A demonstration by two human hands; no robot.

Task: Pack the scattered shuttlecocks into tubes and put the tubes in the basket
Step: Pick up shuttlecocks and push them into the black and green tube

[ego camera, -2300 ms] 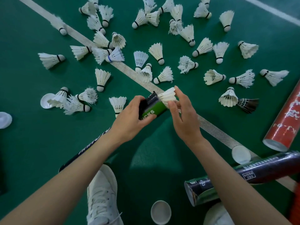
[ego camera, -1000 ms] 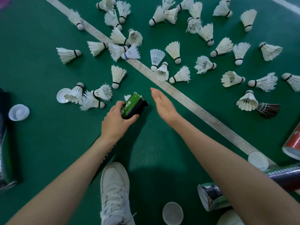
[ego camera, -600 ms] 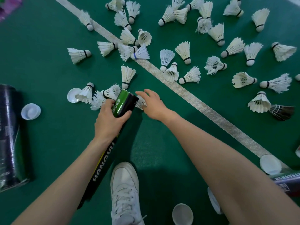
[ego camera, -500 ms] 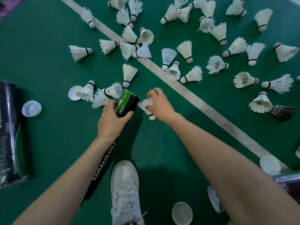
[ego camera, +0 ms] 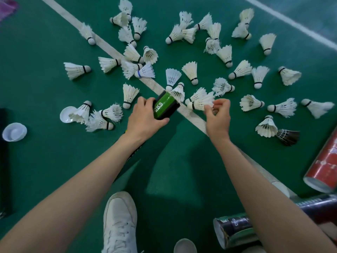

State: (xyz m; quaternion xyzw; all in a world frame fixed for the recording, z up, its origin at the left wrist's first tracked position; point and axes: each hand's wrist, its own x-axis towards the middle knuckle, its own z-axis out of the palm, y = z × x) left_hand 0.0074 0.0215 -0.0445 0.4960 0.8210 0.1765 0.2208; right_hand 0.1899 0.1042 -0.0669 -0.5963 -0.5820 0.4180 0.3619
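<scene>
The green court floor point(ego camera: 45, 161) fills the view, crossed on the slant by a white woven line point(ego camera: 102, 42). At the right edge lies a red tube point(ego camera: 326, 167) with its open end facing down-left, and below it a dark printed tube point(ego camera: 235, 232) lies on its side; a white shoe point(ego camera: 119, 221) stands at the bottom centre. The left hand point(ego camera: 144, 118) grips a black tube with a bright green band point(ego camera: 165, 105) near its upper end. The band bears white letters, and the rest of the tube runs back under the forearm. The right hand point(ego camera: 218, 117) pinches the feather skirt of a white shuttlecock point(ego camera: 200, 105), its cork pointing left, just beside the tube's upper end and not yet inside it. The scattered shuttlecocks point(ego camera: 76, 70) cover the floor above and to both sides of the hands. Nearly all are white-feathered with pale cork heads ringed by a dark band, many frayed, lying on their sides at every angle, some touching or overlapping. One black-feathered shuttlecock point(ego camera: 288, 136) lies at the right against a white one. White round caps rest on the floor: one far left point(ego camera: 14, 132), one under a shuttlecock point(ego camera: 66, 114), one at the bottom edge point(ego camera: 185, 245).
</scene>
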